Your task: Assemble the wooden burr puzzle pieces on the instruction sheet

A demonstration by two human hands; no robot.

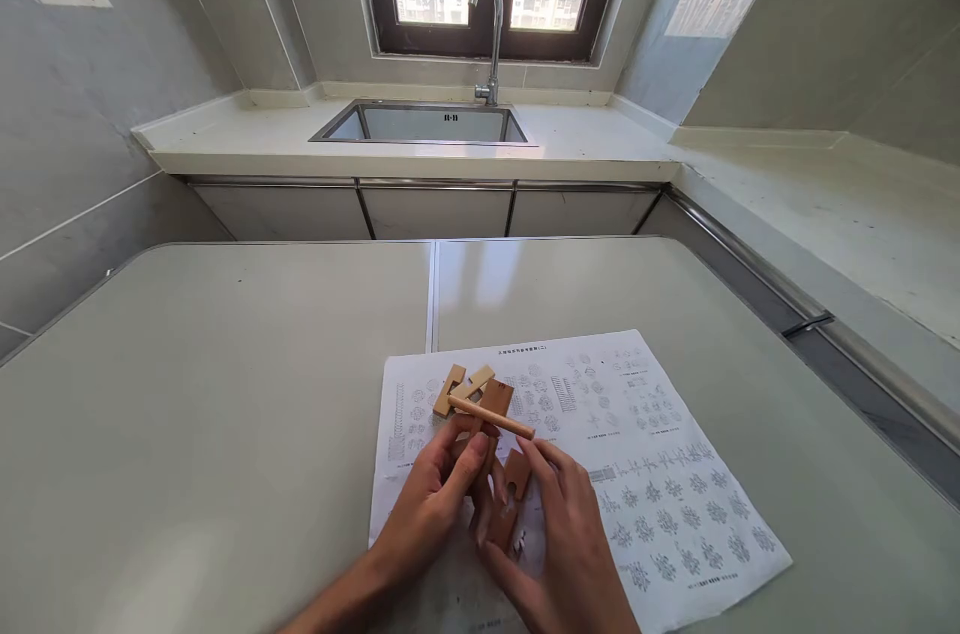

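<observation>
Near the front of the table, my left hand (442,484) is closed with thumb and fingers on a brown wooden puzzle block (496,398). A thin, light wooden stick (491,416) lies slantwise across the block. Curled at the stick's right end is my right hand (570,519), its index fingertip against it and its thumb reaching toward my left fingers. Between the hands shows a brown notched wooden block (517,474), partly covered by fingers; whether it rests on the paper I cannot tell. Just beyond are paler notched wooden pieces (450,389).
Under the hands lies a printed sheet (622,394) with rows of small diagrams. It rests on a pale table (225,394) with a centre seam (433,294). Farther back are a counter (247,139), a sink (420,122), a tap (493,34) and a window.
</observation>
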